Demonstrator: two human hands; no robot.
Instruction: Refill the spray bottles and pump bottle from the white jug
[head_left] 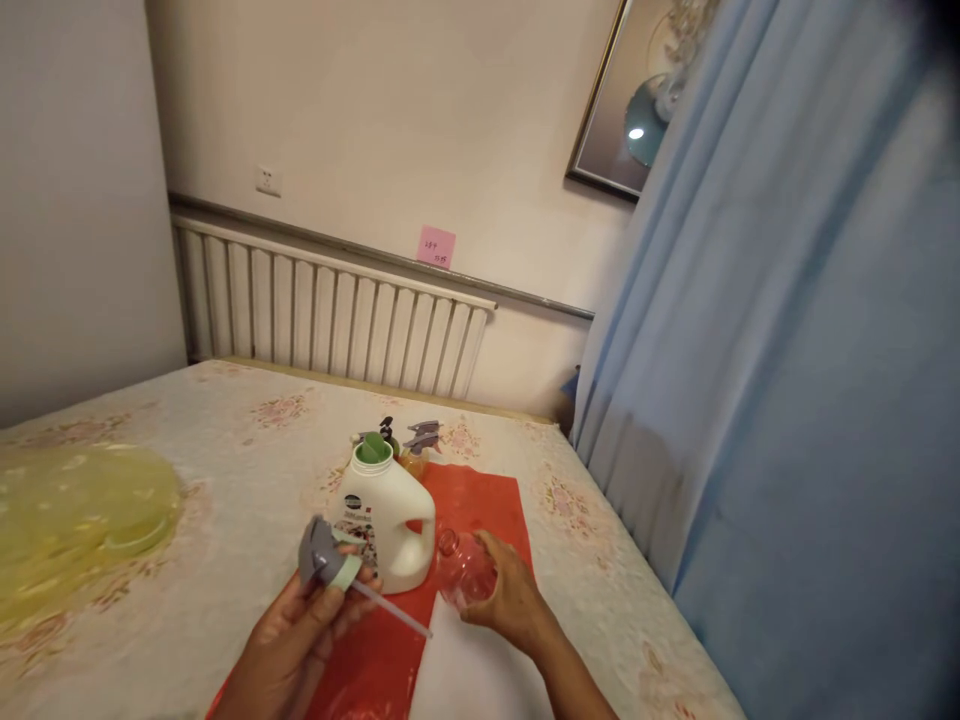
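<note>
My left hand (300,620) grips a grey spray nozzle (321,552) with a pale green collar and a thin dip tube pointing down to the right. My right hand (511,592) is closed around a clear bottle (461,568) with an uncapped neck, which looks reddish over the red sheet. Between my hands, a little farther off, stands a white jug (396,505) with a side handle, a printed label and something green in its mouth. The dip tube's end is apart from the bottle.
Behind the jug are more spray heads (424,432). A red sheet (487,500) and a white sheet (472,665) lie on the floral bed cover (285,400). A yellow translucent round thing (82,530) lies left. A radiator (322,310) and blue curtain (787,300) border the bed.
</note>
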